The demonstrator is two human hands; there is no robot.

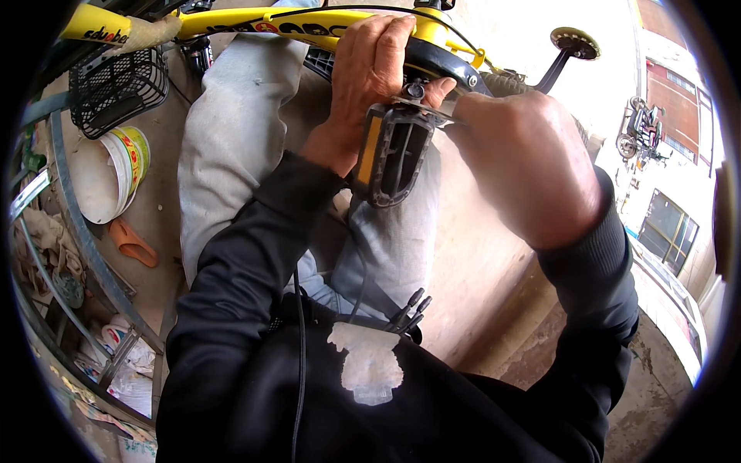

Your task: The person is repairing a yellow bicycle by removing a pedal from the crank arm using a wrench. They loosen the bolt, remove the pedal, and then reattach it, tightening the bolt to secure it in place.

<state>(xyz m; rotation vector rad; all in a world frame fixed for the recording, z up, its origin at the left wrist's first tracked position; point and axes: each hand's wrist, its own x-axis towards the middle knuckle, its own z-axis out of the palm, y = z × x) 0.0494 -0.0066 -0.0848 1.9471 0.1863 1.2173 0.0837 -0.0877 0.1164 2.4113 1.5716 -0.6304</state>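
Black pedal (392,158), lengthwise toward torso (309,386)

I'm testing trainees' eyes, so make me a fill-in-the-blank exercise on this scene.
1. The bike frame is mainly ____.
2. The slipper near the bucket is ____.
3. The hand nearer the basket is the ____ one.
4. The bike part with the amber strip is a ____.
Missing words: yellow; orange; left; pedal.

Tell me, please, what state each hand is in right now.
Left hand: at the bicycle pedal, partly hidden; grip cannot be told.
Right hand: closed, holding a thin metal tool.
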